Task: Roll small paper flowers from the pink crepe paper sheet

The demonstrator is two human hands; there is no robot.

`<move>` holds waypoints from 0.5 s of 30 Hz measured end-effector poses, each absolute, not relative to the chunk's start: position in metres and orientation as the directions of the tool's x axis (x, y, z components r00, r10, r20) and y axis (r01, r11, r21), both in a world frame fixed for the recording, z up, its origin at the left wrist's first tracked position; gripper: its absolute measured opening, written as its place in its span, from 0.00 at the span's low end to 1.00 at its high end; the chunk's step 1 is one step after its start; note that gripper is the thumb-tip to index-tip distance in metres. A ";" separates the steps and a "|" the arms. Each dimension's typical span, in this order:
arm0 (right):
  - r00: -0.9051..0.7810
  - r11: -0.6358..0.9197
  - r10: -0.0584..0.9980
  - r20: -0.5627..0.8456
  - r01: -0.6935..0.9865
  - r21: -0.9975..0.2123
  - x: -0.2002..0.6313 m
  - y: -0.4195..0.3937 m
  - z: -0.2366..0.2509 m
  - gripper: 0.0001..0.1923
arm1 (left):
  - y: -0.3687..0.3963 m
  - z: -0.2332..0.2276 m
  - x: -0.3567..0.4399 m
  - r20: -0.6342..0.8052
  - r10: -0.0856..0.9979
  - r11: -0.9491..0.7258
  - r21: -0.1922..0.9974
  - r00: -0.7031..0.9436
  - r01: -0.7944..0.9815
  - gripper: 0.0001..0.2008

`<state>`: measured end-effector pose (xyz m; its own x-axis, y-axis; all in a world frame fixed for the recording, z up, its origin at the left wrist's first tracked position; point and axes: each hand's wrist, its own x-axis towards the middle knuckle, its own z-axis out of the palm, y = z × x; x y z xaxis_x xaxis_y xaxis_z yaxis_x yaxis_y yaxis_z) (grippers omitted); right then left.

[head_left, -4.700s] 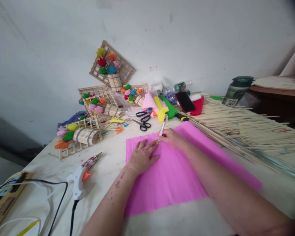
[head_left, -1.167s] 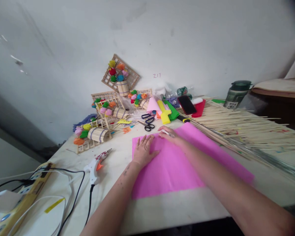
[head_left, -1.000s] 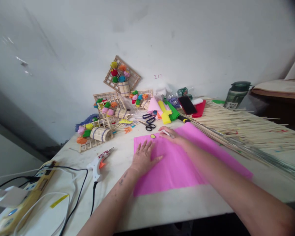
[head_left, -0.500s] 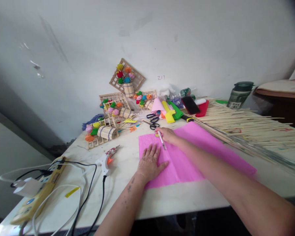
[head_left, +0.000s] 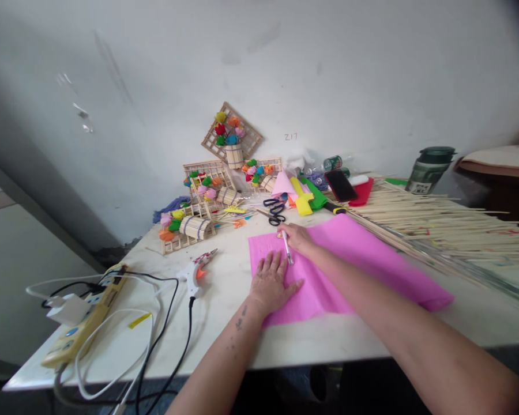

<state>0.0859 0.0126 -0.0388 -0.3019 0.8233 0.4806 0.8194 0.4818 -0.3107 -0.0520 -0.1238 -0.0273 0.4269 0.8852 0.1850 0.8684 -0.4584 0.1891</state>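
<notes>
Two hands work on the pink paper (head_left: 350, 259); left hand (head_left: 272, 282), spread flat, has slid nearer along the sheet; right hand (head_left: 297, 237) pinches a pen (head_left: 286, 251), now tipped down beside a small yellow disc (head_left: 279, 234) at the far edge.

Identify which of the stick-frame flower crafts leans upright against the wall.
The diamond-turned frame, highest and farthest back, leans against the wall; the other frames sit lower on the table.

Matt, finely crinkled pink paper sheet (head_left: 350, 259); pale bare-wood sticks (head_left: 436, 222).
</notes>
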 end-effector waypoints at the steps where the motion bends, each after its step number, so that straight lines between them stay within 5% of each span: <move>1: -0.299 0.480 0.824 0.482 0.821 -0.311 0.086 0.011 -0.039 0.10 | -0.125 -0.026 -0.052 0.204 0.886 -0.454 0.208 0.416 0.866 0.33; 6: -0.223 0.473 0.827 0.516 0.773 -0.423 0.081 -0.003 -0.033 0.09 | -0.116 -0.014 -0.068 0.337 0.940 -0.226 0.471 0.062 0.853 0.19; 10: -0.221 0.521 0.828 0.516 0.644 -0.560 0.061 -0.027 -0.023 0.07 | -0.103 -0.011 -0.097 0.193 0.907 0.063 0.816 -0.373 0.575 0.19; 15: -0.300 0.566 0.818 0.491 0.570 -0.596 0.028 -0.061 -0.023 0.09 | -0.101 -0.012 -0.115 0.168 0.884 0.196 0.715 -0.437 0.671 0.16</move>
<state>0.0278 -0.0609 -0.0235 -0.2996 0.8179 0.4912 0.5697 0.5663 -0.5955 -0.1151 -0.1005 -0.0122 -0.4371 0.8836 0.1677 0.6709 0.1961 0.7152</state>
